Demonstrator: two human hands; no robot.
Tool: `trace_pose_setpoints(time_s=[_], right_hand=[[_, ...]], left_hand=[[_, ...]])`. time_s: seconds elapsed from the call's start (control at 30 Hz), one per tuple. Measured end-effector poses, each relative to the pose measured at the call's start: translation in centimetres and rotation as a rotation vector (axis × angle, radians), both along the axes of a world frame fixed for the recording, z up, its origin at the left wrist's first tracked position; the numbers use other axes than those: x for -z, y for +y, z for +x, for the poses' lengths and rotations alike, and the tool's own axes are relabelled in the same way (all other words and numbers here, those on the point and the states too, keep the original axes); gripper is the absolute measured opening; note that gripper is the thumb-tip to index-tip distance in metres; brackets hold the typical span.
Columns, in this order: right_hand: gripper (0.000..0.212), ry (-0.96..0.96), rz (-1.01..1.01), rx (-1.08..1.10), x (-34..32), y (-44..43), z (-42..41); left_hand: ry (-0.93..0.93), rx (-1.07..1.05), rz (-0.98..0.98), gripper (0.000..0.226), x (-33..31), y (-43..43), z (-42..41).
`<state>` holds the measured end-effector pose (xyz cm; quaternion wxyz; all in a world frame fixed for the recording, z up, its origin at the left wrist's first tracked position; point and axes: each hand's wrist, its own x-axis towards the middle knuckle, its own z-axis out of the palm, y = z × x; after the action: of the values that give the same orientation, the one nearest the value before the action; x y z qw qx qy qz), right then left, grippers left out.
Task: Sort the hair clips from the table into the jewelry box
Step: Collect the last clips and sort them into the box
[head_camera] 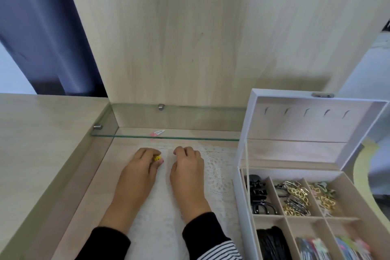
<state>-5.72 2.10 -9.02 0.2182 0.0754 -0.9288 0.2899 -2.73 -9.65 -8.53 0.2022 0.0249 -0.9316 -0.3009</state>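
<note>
My left hand (141, 164) lies on the white lace mat (217, 167) and pinches a small yellow hair clip (157, 157) between thumb and fingers. Just to its right, my right hand (187, 163) rests on the mat with its fingers curled under; whether it holds anything is hidden. A pink and white snap clip (157, 133) lies on the glass shelf (135, 136) beyond my hands. At the right stands the open white jewelry box (239, 177), its compartments filled with black claw clips (258, 194), gold clips (296, 198), dark bands and several coloured clips.
The box's raised lid (312, 124) leans back at the right. A wooden back panel (190, 38) rises behind the glass shelf, and a higher wooden desk surface (42, 133) borders the recess on the left. A dark curtain (48, 27) hangs at far left.
</note>
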Motion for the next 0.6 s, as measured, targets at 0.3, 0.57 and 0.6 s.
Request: trace_pose_setpoints(time_s=[0.3,0.57,0.6], right_hand=[[0.029,-0.075,-0.004,-0.045,-0.7,1.9,3.9],[0.019,0.035,-0.023,-0.275,-4.9,3.9,6.4],[0.018,0.068,-0.013,-0.293,-5.5,4.6,6.7]], left_hand=[[-0.023,0.013,0.003,0.012,0.0,1.7,2.7],[0.059,0.067,0.082,0.012,-2.3,3.6,4.1],[0.086,0.075,0.092,0.013,-2.8,4.1,4.3]])
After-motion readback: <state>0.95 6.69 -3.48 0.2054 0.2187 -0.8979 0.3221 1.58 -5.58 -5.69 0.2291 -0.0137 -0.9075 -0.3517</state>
